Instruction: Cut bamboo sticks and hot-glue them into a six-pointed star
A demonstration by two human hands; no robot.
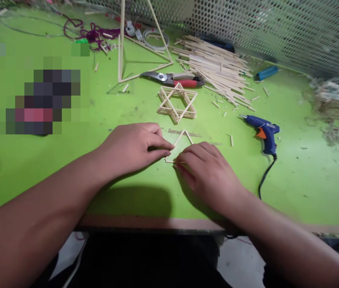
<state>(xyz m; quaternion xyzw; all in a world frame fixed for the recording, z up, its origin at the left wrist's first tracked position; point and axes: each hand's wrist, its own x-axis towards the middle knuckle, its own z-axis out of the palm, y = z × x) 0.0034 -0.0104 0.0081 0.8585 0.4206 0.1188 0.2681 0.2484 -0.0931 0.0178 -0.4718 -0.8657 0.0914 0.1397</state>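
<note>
Head camera looks down on my green work table [67, 168]. At far left there is a blurred patch that I cannot read, and above it lies a purple cord [91, 34]. Next stands a tall triangular stick frame [120, 44], which looks already built, and just beside it are the red-handled snips [172, 79]. Below them a six-pointed star of sticks [177, 103] lies with its two triangles crossed, so this piece seems complete. My left hand [133, 150] is closed, with thumb and fingers pinching the small stick triangle [177, 142] at its lower left corner. My right hand [208, 176] is curled and gripping the lower edge of the same piece, but my fingers hide the exact hold. This triangle lies on the table between my hands, and no second triangle crosses it yet. Further right are the pile of loose sticks [214, 66] and the blue glue gun [265, 130], both apart from my hands.
</note>
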